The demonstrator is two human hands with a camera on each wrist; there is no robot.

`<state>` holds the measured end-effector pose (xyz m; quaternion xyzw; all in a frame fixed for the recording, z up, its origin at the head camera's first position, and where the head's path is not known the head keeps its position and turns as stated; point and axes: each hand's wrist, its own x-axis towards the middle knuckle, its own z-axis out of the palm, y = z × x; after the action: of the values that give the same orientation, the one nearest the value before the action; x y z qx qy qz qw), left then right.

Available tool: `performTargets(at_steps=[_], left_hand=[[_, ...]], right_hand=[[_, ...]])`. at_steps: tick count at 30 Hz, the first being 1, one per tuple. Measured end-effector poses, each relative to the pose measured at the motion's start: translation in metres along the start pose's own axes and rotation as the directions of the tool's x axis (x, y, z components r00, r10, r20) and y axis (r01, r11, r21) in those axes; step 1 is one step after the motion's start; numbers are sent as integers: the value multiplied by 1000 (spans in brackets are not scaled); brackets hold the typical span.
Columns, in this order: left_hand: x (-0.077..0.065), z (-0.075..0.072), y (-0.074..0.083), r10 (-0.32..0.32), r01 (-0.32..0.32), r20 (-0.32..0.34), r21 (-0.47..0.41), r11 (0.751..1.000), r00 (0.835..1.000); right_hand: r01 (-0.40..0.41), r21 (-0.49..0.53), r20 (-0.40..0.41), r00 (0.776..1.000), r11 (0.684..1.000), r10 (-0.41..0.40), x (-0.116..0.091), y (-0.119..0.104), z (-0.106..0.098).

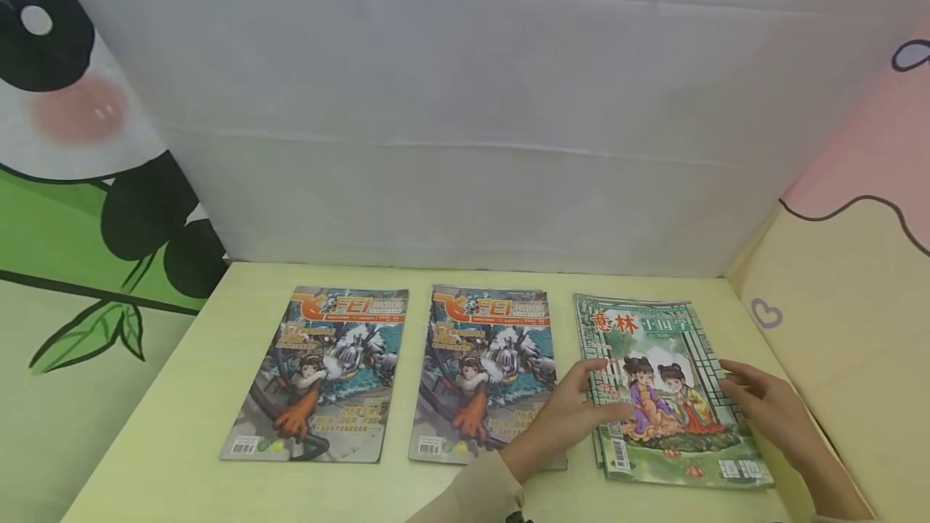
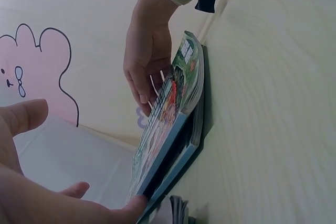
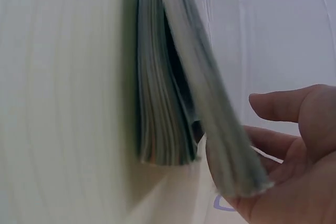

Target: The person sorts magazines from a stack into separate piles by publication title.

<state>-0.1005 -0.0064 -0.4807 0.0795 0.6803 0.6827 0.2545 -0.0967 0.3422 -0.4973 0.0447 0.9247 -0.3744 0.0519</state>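
Magazine (image 1: 672, 402), green-covered, lies tilted over a lower magazine (image 3: 164, 103) at the right of the table (image 1: 174, 434), left hand (image 1: 563, 418) and right hand (image 1: 776, 410) at opposite edges, each grip spread, not clamped, so uneven support could let it slide.
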Motion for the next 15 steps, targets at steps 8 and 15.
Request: performTargets(at_steps=[8, 15], left_hand=[[-1, 0, 0, -3, 1, 40, 36, 999, 999], [-1, -2, -1, -7, 4, 56, 49, 999, 998]], right_hand=[[-76, -107, 62, 995, 991, 83, 1, -5, 2], [-53, -119, 67, 996, 991, 61, -1, -5, 4]])
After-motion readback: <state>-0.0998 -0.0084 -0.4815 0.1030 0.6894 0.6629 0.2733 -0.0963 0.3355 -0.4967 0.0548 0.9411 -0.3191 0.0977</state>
